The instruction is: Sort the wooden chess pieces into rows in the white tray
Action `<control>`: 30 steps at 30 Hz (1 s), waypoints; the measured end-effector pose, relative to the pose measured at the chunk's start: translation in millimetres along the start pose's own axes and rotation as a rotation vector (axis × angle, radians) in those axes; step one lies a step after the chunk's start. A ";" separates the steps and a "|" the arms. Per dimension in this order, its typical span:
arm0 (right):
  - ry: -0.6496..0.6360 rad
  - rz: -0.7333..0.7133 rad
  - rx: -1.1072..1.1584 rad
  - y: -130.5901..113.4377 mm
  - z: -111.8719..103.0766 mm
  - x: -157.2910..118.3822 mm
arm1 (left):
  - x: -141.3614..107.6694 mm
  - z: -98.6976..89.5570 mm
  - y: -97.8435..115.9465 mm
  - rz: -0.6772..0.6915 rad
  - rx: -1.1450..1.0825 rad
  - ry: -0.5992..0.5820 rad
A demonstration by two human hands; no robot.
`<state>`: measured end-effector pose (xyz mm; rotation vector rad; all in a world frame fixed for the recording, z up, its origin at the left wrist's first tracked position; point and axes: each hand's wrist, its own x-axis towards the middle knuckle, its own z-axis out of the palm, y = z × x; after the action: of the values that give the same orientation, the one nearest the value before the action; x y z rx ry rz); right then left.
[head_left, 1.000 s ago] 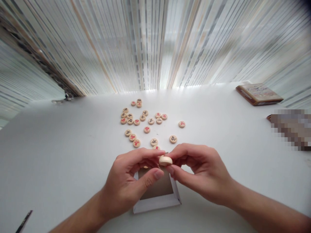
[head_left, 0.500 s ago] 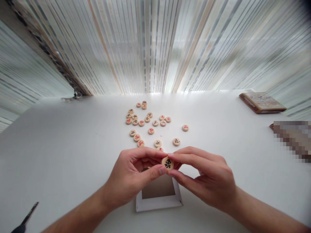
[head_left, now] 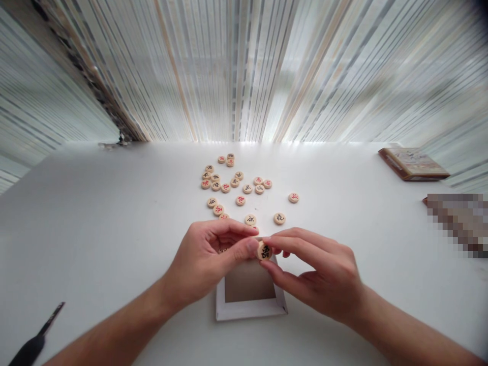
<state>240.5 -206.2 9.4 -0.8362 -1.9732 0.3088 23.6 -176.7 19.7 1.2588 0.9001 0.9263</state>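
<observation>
Between my two hands is a round wooden Chinese chess piece (head_left: 264, 251) with a black character facing me. My right hand (head_left: 320, 274) pinches it between thumb and fingertips. My left hand (head_left: 206, 264) is at its other side, thumb against its left edge and index finger slightly above. Below them lies an open, shallow white box (head_left: 251, 311) with a brown inside; its far part is hidden by my hands. Small dark-marked pieces show partly behind my left hand. Beyond, several loose pieces (head_left: 240, 201) with red or black characters lie face up.
The white table (head_left: 114, 229) reaches back to a striped curtain (head_left: 213, 71). At the far right lies a flat, brown-edged box (head_left: 415, 163), with a blurred-out object (head_left: 457, 221) nearer. A dark-handled tool (head_left: 33, 348) lies at the lower left.
My left index finger has lifted off the piece's top edge, while the right fingers keep their pinch. The piece has turned slightly. The whole view has shifted a little.
</observation>
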 end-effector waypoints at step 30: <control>-0.340 -0.127 -0.264 -15.2 55.1 -12.3 | 23.2 -25.3 -16.5 0.110 0.362 0.198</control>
<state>191.6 -219.1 -20.0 -0.8608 -2.4122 0.1215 10.0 -147.2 -0.1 1.5555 1.2032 1.0178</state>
